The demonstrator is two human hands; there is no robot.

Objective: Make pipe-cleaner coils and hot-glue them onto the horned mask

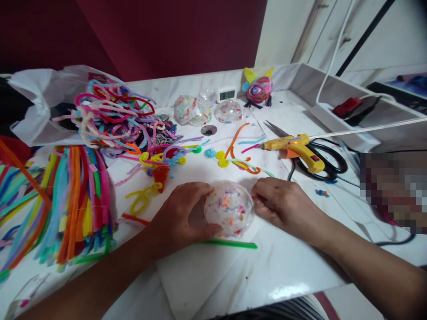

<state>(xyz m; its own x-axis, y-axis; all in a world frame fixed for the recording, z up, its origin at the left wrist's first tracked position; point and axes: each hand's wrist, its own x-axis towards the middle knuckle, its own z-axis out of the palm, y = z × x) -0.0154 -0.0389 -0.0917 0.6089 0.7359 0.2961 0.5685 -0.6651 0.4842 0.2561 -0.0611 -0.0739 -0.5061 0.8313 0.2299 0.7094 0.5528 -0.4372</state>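
Note:
A clear plastic dome (229, 209), speckled with coloured fuzz and dried glue, rests on the white table in front of me. My left hand (187, 213) grips its left side, thumb in front and fingers behind. At the dome's right edge is my right hand (276, 200), its fingers curled together; what they pinch, if anything, is hidden. A green pipe cleaner (230, 244) lies just in front of the dome. Behind it are coiled pipe cleaner pieces, among them a blue spiral (209, 153) and a yellow one (223, 162).
A yellow glue gun (296, 146) lies at right over black-handled scissors (330, 164). Bundled pipe cleaners (80, 200) and a tangled heap (113, 111) fill the left. At the back stand more speckled domes (191, 110), a small digital clock (227, 94) and a decorated ball (259, 90).

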